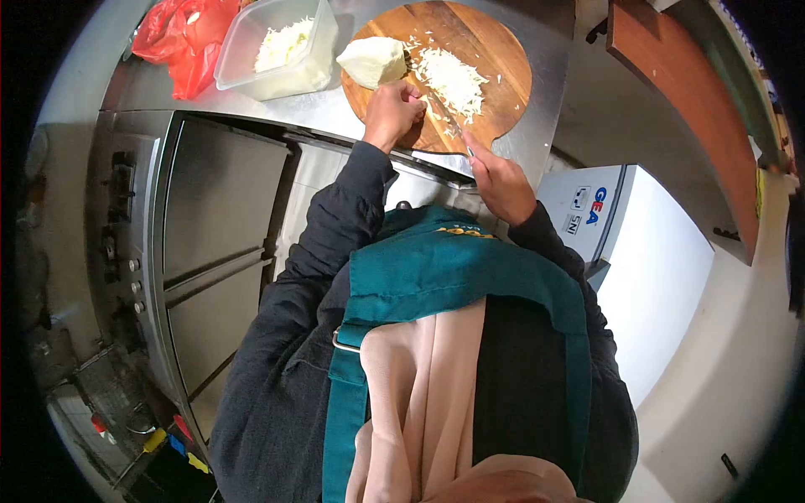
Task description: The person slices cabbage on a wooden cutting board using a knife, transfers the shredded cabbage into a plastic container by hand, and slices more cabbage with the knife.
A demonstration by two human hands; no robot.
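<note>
My right hand (506, 186) grips a knife (451, 122) by its handle, the blade angled up and left over the round wooden cutting board (509, 63). Beside the blade, my left hand (392, 116) is closed at the board's near edge, its curled fingers on a small pale piece of cabbage, mostly hidden. A large cut chunk of cabbage (371, 62) lies just beyond the left hand, at the board's left side. Shredded cabbage (453, 80) is heaped along the far side of the blade, with loose shreds scattered around.
Left of the board stands a clear plastic container (323, 50) with shredded cabbage (285, 44) inside. A red plastic bag (186, 46) sits beside it on the steel counter (549, 80). A white appliance (650, 243) is at the right, a steel cabinet (220, 201) at the left.
</note>
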